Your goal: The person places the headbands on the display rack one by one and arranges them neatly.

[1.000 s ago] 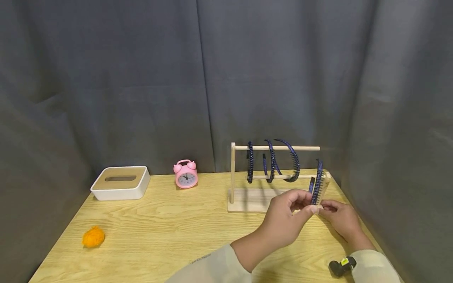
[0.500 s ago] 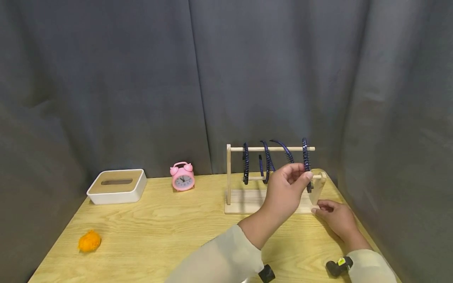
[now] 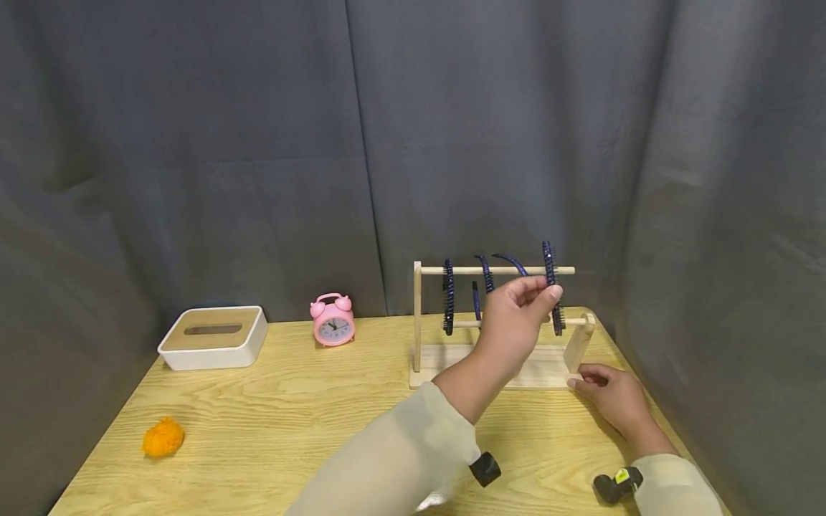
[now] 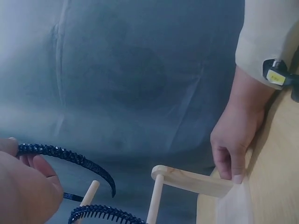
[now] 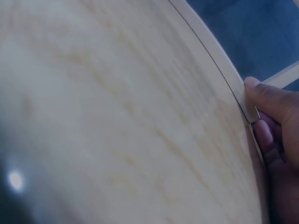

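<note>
My left hand (image 3: 506,326) pinches a dark blue, beaded headband (image 3: 549,259) between thumb and fingers. This headband stands upright at the free right end of the upper rod of a wooden rack (image 3: 417,315), overlapping the rod in the head view. In the left wrist view the held headband (image 4: 60,152) arches above the rod ends. At the rack's front right corner, my right hand (image 3: 613,401) grips the end of the base, thumb on one side and fingers on the other. Several similar headbands (image 3: 448,297) hang on the rack, some partly hidden behind my left hand.
A pink alarm clock (image 3: 334,322) stands left of the rack. Farther left is a white tissue box (image 3: 213,355) with a wooden lid. An orange pompom (image 3: 163,437) lies at the table's left front. A grey curtain (image 3: 258,158) closes off the back and sides.
My left hand has raised the headband from beside the rack's right post to the upper rod, then slightly left along it. The right hand keeps its place at the base.
</note>
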Demonstrator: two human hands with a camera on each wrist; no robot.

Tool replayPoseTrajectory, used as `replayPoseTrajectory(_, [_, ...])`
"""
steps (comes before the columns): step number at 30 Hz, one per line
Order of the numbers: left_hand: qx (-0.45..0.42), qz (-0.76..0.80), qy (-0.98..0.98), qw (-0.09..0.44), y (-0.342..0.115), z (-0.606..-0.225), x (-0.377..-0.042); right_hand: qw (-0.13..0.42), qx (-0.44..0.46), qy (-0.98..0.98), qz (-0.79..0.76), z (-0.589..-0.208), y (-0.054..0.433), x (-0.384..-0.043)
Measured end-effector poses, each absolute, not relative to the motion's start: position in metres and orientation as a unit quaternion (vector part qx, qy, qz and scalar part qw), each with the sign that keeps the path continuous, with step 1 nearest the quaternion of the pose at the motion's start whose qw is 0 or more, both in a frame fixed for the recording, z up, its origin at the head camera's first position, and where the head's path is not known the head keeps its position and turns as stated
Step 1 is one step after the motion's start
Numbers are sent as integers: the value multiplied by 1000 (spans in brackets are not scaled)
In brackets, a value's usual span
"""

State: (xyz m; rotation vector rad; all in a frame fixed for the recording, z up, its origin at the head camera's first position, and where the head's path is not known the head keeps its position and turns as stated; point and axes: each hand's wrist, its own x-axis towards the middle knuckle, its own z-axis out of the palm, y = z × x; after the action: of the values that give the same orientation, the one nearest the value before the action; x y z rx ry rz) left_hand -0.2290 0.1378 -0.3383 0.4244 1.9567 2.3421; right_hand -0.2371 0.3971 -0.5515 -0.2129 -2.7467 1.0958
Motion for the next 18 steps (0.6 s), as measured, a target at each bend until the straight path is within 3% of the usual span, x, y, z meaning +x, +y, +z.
replayPoseTrajectory(18, [47, 764, 642, 41, 159, -334, -249, 87, -67, -930, 350, -551, 398, -236])
